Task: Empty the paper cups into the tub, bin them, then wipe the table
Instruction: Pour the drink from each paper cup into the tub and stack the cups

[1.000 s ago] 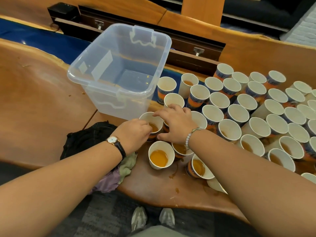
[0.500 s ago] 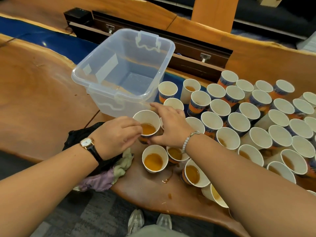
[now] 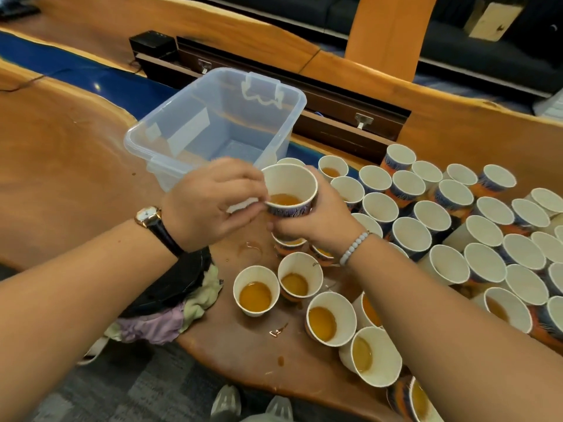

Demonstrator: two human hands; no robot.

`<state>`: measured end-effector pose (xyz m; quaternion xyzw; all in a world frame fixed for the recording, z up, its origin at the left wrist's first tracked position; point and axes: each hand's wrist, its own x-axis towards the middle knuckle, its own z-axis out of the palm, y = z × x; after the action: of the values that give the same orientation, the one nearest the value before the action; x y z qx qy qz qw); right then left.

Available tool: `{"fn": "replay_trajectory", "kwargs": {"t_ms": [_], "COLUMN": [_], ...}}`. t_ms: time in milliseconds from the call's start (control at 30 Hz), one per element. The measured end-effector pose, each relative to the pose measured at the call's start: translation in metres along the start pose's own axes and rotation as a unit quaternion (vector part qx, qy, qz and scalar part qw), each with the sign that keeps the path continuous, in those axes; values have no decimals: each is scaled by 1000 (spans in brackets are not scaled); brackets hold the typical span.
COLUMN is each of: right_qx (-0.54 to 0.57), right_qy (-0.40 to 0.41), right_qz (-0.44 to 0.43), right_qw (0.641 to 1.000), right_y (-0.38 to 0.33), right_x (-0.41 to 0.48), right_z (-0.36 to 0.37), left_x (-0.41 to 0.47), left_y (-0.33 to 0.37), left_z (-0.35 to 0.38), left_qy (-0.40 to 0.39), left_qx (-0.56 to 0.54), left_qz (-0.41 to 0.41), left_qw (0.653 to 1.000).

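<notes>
Orange-brown wood, cut by a strip of glossy blue, made up the long tabletop (image 3: 61,166) at which a person stood, seen from above. A clear plastic tub (image 3: 213,117) sat on it left of centre, open and upright, with nothing visible inside. To the tub's right a dense crowd of paper cups (image 3: 411,236) covered the wood, rim against rim. Most of the far ones showed white insides, while several along the near edge held amber liquid. One near cup leaned on its side against its neighbours.

A heap of cloths (image 3: 170,303), black, pale green and lilac, lay bunched at the tabletop's near edge, partly under the left forearm.

Both arms reached in from the bottom of the frame and met at one raised cup (image 3: 289,187). The left hand (image 3: 210,202) had its fingers curled, the fingertips set against the cup's left wall just below the rim. The right hand (image 3: 320,217) wrapped the cup from the right and from beneath, fingers curled round its patterned side. The cup was upright, about a third full of amber liquid, lifted clear of the wood just beside the tub's near right corner.

A gold-cased watch (image 3: 148,217) on a black strap circled the left wrist; a bracelet (image 3: 353,248) of pale beads circled the right. Small amber spills (image 3: 277,332) and a wet ring marked the wood between the cloths and the nearest cups.
</notes>
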<state>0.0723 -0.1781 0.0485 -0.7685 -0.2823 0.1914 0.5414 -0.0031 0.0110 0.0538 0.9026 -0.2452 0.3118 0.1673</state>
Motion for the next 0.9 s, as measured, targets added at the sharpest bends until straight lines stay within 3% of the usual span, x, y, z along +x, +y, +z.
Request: {"fn": "replay_trajectory", "kwargs": {"t_ms": [133,200,267,333,467,900], "right_qx": [6,-22,-56,-71,-94,-253], "right_qy": [47,67,91,117,154,164], "right_qz": [-1,-12,-12,-9,-1,32], "right_qw": [999,997,994,991,984,953], "right_y": [-11,-14,-18,-21,-22,-33], "right_x": [5,9,15,21,32,58], "right_z": [-12,-13,-10,-7,2,11], "left_x": [2,-3,-10,-14,-20,-24], "left_y": [-25,-44,-60,-66,-66,-66], "left_z": [-2,-3,-2,1,8,-15], "left_qy": [-19,-97,-183,-221,-221,-200], "left_qx": [39,61,72,117,159,93], "left_qz": [-131,-223,-261,-238,-222,-184], "left_qw": [990,968,945,939,936,958]}}
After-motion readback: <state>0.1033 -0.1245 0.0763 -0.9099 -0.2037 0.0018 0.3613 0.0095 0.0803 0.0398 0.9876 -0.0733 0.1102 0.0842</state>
